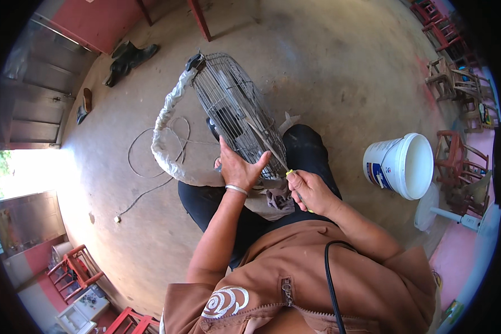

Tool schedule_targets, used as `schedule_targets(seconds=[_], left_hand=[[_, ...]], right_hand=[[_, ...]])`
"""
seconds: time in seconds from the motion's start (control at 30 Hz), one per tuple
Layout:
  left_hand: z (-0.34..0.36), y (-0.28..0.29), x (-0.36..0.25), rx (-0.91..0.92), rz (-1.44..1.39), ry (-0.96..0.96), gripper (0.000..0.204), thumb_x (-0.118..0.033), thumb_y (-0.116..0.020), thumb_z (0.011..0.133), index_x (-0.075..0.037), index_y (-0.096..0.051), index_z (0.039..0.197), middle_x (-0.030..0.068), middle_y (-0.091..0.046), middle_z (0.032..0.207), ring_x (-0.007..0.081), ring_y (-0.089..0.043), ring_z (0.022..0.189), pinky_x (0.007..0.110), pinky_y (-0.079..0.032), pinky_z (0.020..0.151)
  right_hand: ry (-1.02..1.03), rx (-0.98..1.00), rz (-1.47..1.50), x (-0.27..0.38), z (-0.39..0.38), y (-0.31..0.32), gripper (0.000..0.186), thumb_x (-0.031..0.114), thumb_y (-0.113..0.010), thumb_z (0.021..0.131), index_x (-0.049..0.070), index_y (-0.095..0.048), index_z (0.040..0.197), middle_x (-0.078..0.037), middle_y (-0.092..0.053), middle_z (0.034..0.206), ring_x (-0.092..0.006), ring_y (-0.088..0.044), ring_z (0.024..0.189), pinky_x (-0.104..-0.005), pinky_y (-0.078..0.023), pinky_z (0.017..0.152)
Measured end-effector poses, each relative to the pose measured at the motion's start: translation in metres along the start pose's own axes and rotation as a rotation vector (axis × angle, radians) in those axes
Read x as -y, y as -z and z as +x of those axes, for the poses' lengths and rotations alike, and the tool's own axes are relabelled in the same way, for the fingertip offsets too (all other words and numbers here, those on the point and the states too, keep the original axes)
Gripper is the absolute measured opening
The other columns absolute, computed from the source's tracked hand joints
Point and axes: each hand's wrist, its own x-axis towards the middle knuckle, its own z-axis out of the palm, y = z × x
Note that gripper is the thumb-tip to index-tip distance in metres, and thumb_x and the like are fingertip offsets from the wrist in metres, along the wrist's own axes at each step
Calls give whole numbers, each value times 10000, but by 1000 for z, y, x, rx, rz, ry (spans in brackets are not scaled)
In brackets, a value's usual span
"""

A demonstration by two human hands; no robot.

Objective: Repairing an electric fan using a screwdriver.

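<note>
Concrete floor [328, 83], fan [236, 114] between the knees [305, 139]

The right hand [317, 195] grips a screwdriver [290, 173], its shaft along the fan's cage [214, 83]; the left hand [241, 170] is splayed at the cage's near end. A bucket [392, 166] stands to the right.

No readable text (bucket label [377, 173] blurred)

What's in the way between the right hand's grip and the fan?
Nothing visible, apart from the screwdriver in the grip of the right hand; its shaft runs over the fan. The left hand is left of that shaft.
</note>
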Motion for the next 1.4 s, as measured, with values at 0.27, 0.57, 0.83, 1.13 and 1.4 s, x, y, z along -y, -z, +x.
schedule_targets(seconds=[0.27,0.57,0.83,1.13,1.4], left_hand=[[2,-4,1,24,17,54,1270,-539,-831,572,114,-156,1427,291,-501,1267,407,-497,1183,438,-365,1030],[8,-7,22,48,-305,-154,1076,-568,-653,799,106,-116,1443,330,-399,1371,436,-428,1268,437,-336,1062],[8,-11,15,17,-220,-130,908,-510,-505,915,108,-105,1445,353,-377,1374,466,-415,1261,461,-315,1064],[4,-11,24,-15,-211,-137,938,-560,-507,887,88,-135,1455,318,-427,1349,442,-463,1208,487,-318,1029],[5,-12,22,1,-192,-112,947,-574,-508,879,81,-143,1457,306,-444,1341,438,-478,1187,487,-318,1029]], right_hand=[[33,6,4,-10,11,4,483,484,-433,997,39,-508,824,-8,-510,569,-71,-466,429,-243,-395,418],[225,-33,-57,-48,45,-11,447,447,-430,1003,32,-516,861,-56,-546,572,-175,-547,464,-317,-440,469],[424,-261,-260,-44,83,-27,365,345,-455,997,7,-552,901,-188,-592,632,-403,-611,638,-452,-470,574],[221,-220,-165,-40,29,-16,422,385,-483,990,6,-537,812,-154,-586,586,-328,-621,564,-408,-459,532],[304,-260,-424,-35,24,-1,431,402,-475,982,5,-528,821,-234,-596,672,-442,-597,687,-498,-451,591]])
